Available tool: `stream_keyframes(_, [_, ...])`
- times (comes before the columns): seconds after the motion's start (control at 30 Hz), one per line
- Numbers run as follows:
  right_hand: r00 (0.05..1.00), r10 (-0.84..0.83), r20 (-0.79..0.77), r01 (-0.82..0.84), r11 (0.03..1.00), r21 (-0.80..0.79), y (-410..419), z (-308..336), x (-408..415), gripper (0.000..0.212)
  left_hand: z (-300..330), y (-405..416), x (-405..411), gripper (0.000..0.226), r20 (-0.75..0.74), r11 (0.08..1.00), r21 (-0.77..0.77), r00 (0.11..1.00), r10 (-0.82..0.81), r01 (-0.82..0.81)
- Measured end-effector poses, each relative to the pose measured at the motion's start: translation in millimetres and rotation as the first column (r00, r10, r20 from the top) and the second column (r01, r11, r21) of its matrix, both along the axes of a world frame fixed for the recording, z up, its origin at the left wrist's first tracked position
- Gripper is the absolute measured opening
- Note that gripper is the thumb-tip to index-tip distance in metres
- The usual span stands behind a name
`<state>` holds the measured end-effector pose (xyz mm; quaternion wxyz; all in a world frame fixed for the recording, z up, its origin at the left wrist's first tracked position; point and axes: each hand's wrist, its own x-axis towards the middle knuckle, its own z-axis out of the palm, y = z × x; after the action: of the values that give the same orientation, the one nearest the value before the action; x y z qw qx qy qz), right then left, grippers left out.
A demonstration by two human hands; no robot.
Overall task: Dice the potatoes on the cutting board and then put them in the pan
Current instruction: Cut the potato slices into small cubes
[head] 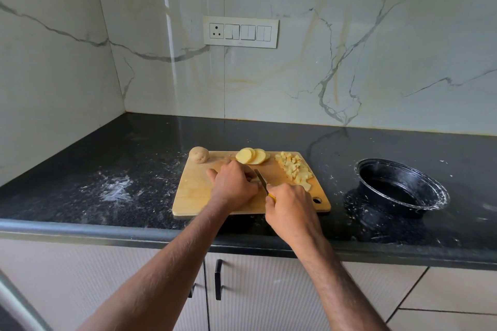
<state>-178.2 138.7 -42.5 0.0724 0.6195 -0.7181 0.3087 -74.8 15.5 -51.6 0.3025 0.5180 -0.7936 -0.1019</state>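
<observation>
A wooden cutting board (199, 196) lies on the black counter. A whole unpeeled potato (199, 154) sits at its far left corner. Round potato slices (252, 156) lie fanned at the far middle, and a pile of diced potato (294, 169) covers the far right part. My left hand (234, 185) is curled over something on the board's middle; what it holds is hidden under the fingers. My right hand (290, 207) grips a knife (262, 180) with a yellow handle, its blade pointing away right beside the left fingers. A black pan (403, 188) stands to the right of the board.
White powder and specks are scattered over the counter (118, 188) left of the board and around the pan. A marble wall with a switch plate (240, 32) rises behind. The counter's front edge runs just under my forearms, with cabinet doors below.
</observation>
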Motion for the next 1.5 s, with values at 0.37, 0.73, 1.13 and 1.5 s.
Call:
stream_keyframes(0.37, [0.995, -0.002, -0.102, 0.014, 0.993, 0.119, -14, 5, 1, 0.013, 4, 2, 1, 0.013, -0.025, 0.999, 0.03, 0.999, -0.027, 0.028])
stream_keyframes(0.73, [0.995, -0.077, -0.065, 0.08, 0.996, 0.041, 11, -5, -23, 0.023, 4, 5, 5, 0.026, -0.009, 0.998, 0.047, 0.999, -0.034, 0.035])
stream_keyframes(1.13, [0.998, -0.023, 0.063, 0.024, 1.0, -0.013, 1, -4, 2, 0.024, 0, 5, 10, 0.015, -0.006, 1.0, -0.007, 1.0, -0.007, 0.007])
stream_keyframes(1.5, [1.0, -0.012, 0.001, 0.012, 0.998, 0.061, -13, -7, 4, 0.02, -5, -6, 7, 0.014, -0.024, 1.0, 0.012, 1.0, -0.012, 0.012])
